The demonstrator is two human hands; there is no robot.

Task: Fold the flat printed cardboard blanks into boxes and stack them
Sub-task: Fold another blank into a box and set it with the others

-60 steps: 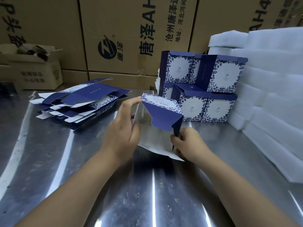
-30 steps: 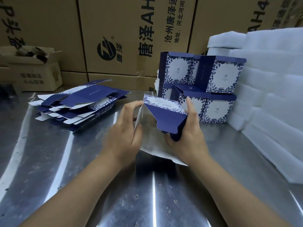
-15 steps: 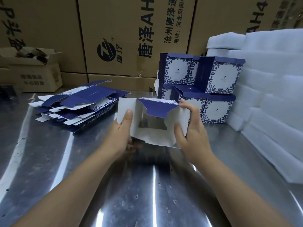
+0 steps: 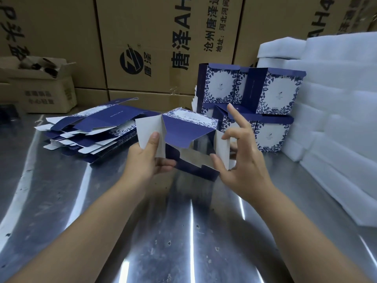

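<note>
right hand (image 4: 242,160) has raised its index; its fingers (image 4: 232,133) and left hand (image 4: 146,160) pinch box (image 4: 183,131) flaps above steel table (image 4: 98,201), cartons (image 4: 153,37) behind.

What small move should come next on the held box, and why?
Probably fold the white side flap inward with the right hand: the box's near end is open, that hand pinches this flap, and the left hand holds the other.

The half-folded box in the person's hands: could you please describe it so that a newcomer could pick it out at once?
Start at the steel table, with a pile of flat blanks on its left and a stack of finished boxes at the back right. Between them, the left hand and right hand hold one box. It alone is half-formed, flaps open, white inside showing.
</note>
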